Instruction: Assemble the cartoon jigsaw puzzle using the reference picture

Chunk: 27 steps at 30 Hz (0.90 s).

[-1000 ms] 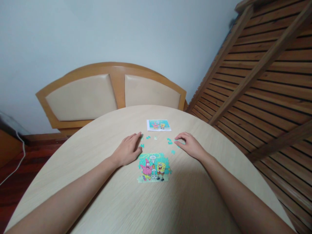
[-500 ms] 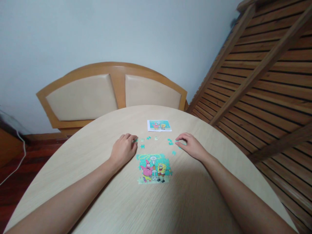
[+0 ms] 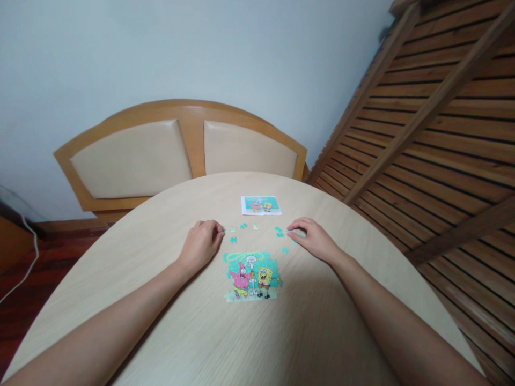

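Observation:
A partly joined jigsaw puzzle (image 3: pixel 252 276) with cartoon figures on a teal ground lies flat on the table, its outline uneven at the sides. To its upper left, my left hand (image 3: pixel 202 242) has fingers and thumb pinched together on a small puzzle piece, mostly hidden by the fingertips. My right hand (image 3: pixel 311 238) rests at the upper right, thumb and forefinger closed around a teal piece that barely shows. Just left of those fingertips are teal pieces (image 3: pixel 279 232). A further loose piece (image 3: pixel 285 250) lies below them, and another (image 3: pixel 233 240) is near my left hand.
Behind the loose pieces lies a printed picture card (image 3: pixel 261 205) of the same scene. Pale and teal pieces (image 3: pixel 243 226) are spread in front of it. The round wooden table (image 3: pixel 193 332) meets a padded headboard (image 3: pixel 137 158) at the back and wooden slats (image 3: pixel 422 123) on the right.
The whole view has shifted slightly, so everything sits a little further left and up. My left fingers look more tightly drawn together; the right hand is nearly unchanged.

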Tool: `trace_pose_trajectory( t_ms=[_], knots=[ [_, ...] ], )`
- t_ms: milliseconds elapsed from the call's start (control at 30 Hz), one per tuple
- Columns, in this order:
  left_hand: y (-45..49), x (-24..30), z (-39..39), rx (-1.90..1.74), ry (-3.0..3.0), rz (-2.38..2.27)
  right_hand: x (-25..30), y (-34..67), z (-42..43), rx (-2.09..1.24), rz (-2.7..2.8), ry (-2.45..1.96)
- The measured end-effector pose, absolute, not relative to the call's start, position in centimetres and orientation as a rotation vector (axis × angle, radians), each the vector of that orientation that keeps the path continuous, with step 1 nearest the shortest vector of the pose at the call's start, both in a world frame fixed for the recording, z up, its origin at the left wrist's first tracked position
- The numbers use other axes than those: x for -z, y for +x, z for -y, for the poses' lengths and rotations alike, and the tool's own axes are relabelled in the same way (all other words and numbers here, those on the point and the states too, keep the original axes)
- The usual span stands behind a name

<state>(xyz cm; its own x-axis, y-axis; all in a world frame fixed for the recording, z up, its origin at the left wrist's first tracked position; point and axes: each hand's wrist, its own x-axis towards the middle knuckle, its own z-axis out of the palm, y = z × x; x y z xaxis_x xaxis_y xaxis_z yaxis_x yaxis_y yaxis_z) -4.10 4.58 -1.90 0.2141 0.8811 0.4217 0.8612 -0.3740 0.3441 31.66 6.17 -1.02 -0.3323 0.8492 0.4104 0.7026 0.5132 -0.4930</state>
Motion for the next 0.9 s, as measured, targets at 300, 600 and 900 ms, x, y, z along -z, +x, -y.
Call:
trace_pose_trajectory(
  t_ms=[300,600,900],
  knots=[
    [-4.2,1.8,-4.5,-0.894,2.463,-1.696,0.7,31.5,-5.8,-0.373,2.185,-1.174],
    [-4.3,1.8,-4.4,-0.830,2.472,-1.770,0.6,31.2,-5.5,-0.365,2.110,-1.222],
    [-4.1,1.6,-4.3,-0.871,2.449,-1.762,-1.5,30.9,-4.9,-0.371,2.217,-1.245]
  ],
)
